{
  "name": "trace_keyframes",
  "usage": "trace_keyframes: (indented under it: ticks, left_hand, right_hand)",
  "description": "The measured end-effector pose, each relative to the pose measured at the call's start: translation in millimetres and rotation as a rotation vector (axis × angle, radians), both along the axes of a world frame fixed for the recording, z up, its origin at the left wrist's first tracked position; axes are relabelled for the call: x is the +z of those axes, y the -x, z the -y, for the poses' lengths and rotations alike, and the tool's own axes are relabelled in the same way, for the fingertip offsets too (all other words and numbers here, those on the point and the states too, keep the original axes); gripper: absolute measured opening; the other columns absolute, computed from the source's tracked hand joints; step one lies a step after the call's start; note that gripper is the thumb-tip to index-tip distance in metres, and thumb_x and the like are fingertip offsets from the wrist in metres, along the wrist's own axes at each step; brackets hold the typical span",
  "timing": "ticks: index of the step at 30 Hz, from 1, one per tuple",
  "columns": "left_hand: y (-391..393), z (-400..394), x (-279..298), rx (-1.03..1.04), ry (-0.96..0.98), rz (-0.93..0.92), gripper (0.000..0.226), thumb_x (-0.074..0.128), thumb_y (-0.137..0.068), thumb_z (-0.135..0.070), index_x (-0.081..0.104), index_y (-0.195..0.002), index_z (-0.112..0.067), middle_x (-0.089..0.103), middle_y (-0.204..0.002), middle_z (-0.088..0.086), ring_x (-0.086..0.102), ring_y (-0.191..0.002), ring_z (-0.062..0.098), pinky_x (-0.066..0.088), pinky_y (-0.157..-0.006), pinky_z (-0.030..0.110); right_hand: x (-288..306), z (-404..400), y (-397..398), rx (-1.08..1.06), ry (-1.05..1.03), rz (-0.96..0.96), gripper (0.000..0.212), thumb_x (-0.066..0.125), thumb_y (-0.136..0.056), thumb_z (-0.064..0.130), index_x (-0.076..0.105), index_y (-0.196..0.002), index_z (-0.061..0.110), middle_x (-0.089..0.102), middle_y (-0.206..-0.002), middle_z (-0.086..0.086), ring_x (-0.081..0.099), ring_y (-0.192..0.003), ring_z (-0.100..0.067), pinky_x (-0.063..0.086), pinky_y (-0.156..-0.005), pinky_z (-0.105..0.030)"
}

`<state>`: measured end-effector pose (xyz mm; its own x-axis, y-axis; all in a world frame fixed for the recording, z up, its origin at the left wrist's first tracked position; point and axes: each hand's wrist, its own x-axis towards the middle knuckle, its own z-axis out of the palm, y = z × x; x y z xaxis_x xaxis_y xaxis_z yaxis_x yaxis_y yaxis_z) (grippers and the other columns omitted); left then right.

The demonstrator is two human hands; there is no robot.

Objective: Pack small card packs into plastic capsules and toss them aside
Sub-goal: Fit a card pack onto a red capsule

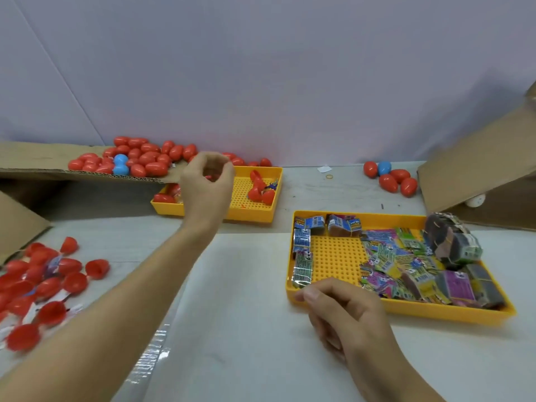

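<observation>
My left hand (207, 184) reaches out over the far yellow tray (255, 216), its fingers loosely curled around nothing. In that tray lie opened red capsules (259, 192). My right hand (345, 311) rests at the front left corner of the near yellow tray (406, 310), fingers bent and empty, thumb beside a wrapped card pack (303, 268). Colourful card packs (406, 262) fill that tray's right side, with a banded bundle (452, 242) at the back. Closed red capsules and two blue ones (145, 158) are piled on a cardboard flap at the back left.
Open red capsule halves with paper slips (43, 285) are scattered at the near left. A small cluster of closed capsules (391, 178) lies at the back right next to a tilted cardboard box (478, 169). A pale wall stands behind the table.
</observation>
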<state>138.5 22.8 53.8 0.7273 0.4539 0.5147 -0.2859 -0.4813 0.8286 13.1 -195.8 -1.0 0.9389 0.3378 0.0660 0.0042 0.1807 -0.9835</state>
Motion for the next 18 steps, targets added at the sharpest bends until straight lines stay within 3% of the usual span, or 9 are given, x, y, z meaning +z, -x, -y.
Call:
trace_keyframes:
  ticks: [1, 3, 5, 7, 9, 11, 14, 16, 18]
  left_hand:
    - [-21.0, -14.4, 0.6, 0.095, -0.149, -0.066, 0.009, 0.064, -0.088, -0.007, 0.07, -0.095, -0.007, 0.069, -0.089, 0.005, 0.064, -0.087, 0.019, 0.054, -0.083, 0.038]
    - [-57.6, -42.7, -3.1, 0.217, -0.431, -0.297, 0.024, 0.067, -0.086, -0.01, 0.071, -0.107, -0.001, 0.07, -0.102, 0.017, 0.062, -0.1, 0.032, 0.051, -0.088, 0.043]
    - [-76.1, -61.1, -8.1, 0.275, -0.658, -0.57, 0.024, 0.068, -0.086, -0.013, 0.072, -0.105, 0.001, 0.069, -0.096, 0.02, 0.061, -0.091, 0.036, 0.051, -0.078, 0.042]
    - [-80.1, -68.3, -15.2, 0.285, -0.836, -0.689, 0.02, 0.066, -0.088, -0.013, 0.072, -0.1, 0.002, 0.066, -0.088, 0.02, 0.058, -0.083, 0.035, 0.047, -0.07, 0.039]
    - [-82.6, -70.2, -24.5, 0.276, -0.944, -0.615, 0.017, 0.064, -0.088, -0.006, 0.074, -0.096, 0.004, 0.066, -0.089, 0.027, 0.06, -0.085, 0.042, 0.048, -0.072, 0.043]
    - [-82.1, -69.7, -29.0, 0.27, -0.935, -0.502, 0.014, 0.067, -0.085, -0.001, 0.074, -0.094, 0.008, 0.064, -0.089, 0.032, 0.059, -0.085, 0.047, 0.048, -0.073, 0.047]
    - [-74.7, -67.1, -27.4, 0.277, -0.852, -0.308, 0.02, 0.072, -0.086, -0.005, 0.074, -0.103, 0.005, 0.06, -0.099, 0.031, 0.057, -0.09, 0.049, 0.046, -0.078, 0.05]
    - [-67.4, -62.4, -22.9, 0.251, -0.775, -0.191, 0.026, 0.072, -0.089, -0.012, 0.072, -0.112, 0.002, 0.059, -0.104, 0.025, 0.057, -0.094, 0.042, 0.047, -0.079, 0.048]
    - [-56.1, -54.2, -15.7, 0.193, -0.718, -0.079, 0.03, 0.074, -0.088, -0.016, 0.073, -0.114, -0.001, 0.058, -0.1, 0.018, 0.056, -0.087, 0.024, 0.045, -0.078, 0.033]
  right_hand:
    - [1.0, 0.2, -0.5, 0.009, 0.002, -0.001, 0.032, 0.067, -0.073, 0.046, 0.075, -0.079, 0.015, 0.048, -0.047, -0.001, 0.038, -0.04, -0.004, 0.031, -0.041, -0.012]
    - [3.1, 1.3, -1.6, 0.025, 0.019, -0.01, 0.022, 0.067, -0.077, 0.039, 0.075, -0.077, 0.018, 0.049, -0.046, 0.001, 0.041, -0.04, -0.004, 0.032, -0.043, -0.012]
    - [5.1, 1.3, -1.9, 0.042, 0.038, -0.016, 0.02, 0.066, -0.078, 0.039, 0.074, -0.076, 0.021, 0.05, -0.046, 0.003, 0.043, -0.042, -0.005, 0.035, -0.047, -0.015]
    - [5.5, 0.5, -1.8, 0.034, 0.059, -0.015, 0.025, 0.065, -0.073, 0.048, 0.074, -0.074, 0.025, 0.05, -0.048, 0.006, 0.044, -0.047, -0.007, 0.038, -0.053, -0.023]
    - [6.1, -0.2, -2.1, 0.01, 0.073, -0.007, 0.029, 0.063, -0.071, 0.053, 0.073, -0.073, 0.027, 0.05, -0.05, 0.009, 0.044, -0.053, -0.009, 0.041, -0.059, -0.032]
    - [6.6, 0.0, -3.2, -0.003, 0.064, -0.008, 0.024, 0.063, -0.075, 0.05, 0.073, -0.073, 0.028, 0.05, -0.05, 0.012, 0.045, -0.055, -0.01, 0.044, -0.064, -0.037]
    - [6.3, 2.2, -4.0, 0.0, 0.054, -0.004, 0.016, 0.063, -0.082, 0.039, 0.072, -0.076, 0.027, 0.052, -0.05, 0.013, 0.046, -0.054, -0.006, 0.042, -0.065, -0.028]
    - [5.9, 2.5, -3.3, -0.004, 0.044, 0.01, 0.015, 0.063, -0.083, 0.036, 0.071, -0.075, 0.027, 0.051, -0.049, 0.013, 0.045, -0.054, -0.008, 0.042, -0.066, -0.028]
    - [6.4, 3.2, -2.5, -0.003, 0.031, 0.016, 0.015, 0.062, -0.085, 0.033, 0.072, -0.077, 0.025, 0.05, -0.048, 0.012, 0.045, -0.05, -0.006, 0.041, -0.058, -0.022]
